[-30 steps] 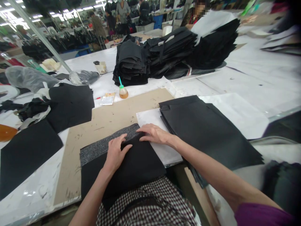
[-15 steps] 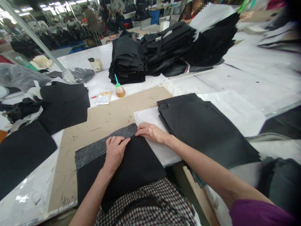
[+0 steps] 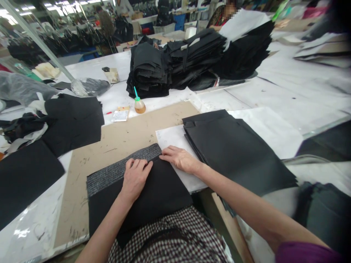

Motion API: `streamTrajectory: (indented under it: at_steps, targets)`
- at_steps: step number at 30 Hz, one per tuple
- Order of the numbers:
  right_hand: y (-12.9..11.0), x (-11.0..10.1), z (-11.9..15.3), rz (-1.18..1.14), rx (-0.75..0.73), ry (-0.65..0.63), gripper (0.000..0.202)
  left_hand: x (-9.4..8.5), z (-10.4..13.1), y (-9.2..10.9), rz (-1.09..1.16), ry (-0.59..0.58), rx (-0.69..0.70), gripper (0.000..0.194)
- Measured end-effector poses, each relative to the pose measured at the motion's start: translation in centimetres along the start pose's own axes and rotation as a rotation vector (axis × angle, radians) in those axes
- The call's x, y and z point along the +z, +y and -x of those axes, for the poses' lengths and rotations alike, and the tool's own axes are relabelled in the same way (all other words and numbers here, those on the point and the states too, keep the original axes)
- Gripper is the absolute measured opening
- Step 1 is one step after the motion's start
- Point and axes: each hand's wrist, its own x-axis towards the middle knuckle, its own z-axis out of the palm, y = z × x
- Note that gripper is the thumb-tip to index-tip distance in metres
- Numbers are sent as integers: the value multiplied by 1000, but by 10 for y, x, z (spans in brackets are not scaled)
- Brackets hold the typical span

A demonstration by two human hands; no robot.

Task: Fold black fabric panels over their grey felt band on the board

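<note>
A black fabric panel (image 3: 164,186) lies on a tan board (image 3: 79,197) at the table's front edge. Along its far side runs a grey ribbed strip (image 3: 109,174). My left hand (image 3: 136,177) rests on the panel, its curled fingertips pressed at the seam between black and grey. At the right end of that seam, my right hand (image 3: 179,159) pinches the panel's edge between thumb and fingers. A short gap separates the two hands. The undersides of the fingertips are hidden.
Black sheets (image 3: 236,149) are stacked to the right. Behind stand bundled black pieces (image 3: 194,54) and a small glue bottle (image 3: 140,106). Black cloth (image 3: 74,120) and plastic film (image 3: 90,87) lie at left. A person (image 3: 223,16) is across the table.
My right hand has shifted slightly right and toward me along the panel's edge. My left hand stays nearly in place. The view has moved a little.
</note>
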Motion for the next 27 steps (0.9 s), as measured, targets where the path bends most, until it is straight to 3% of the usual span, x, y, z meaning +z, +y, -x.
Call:
streamTrajectory:
  at_steps: [3,6,10,15,21,27]
  targets:
    - [-16,-4,-1,33,148,24,25,1,1,-1,3,-29,-1,36]
    - [-50,-3,-11,87,233,103,21,-2,1,0,5,-19,2,36]
    - [-87,20,-19,51,263,207,27,-2,4,-2,-26,75,4,30]
    - [-84,45,-16,56,250,274,41,5,26,-26,161,170,-62,27]
    - [-84,38,-16,107,213,193,57,-10,56,-47,127,117,-44,29]
    - [-89,28,-19,135,204,94,56,-19,61,-47,5,17,-9,33]
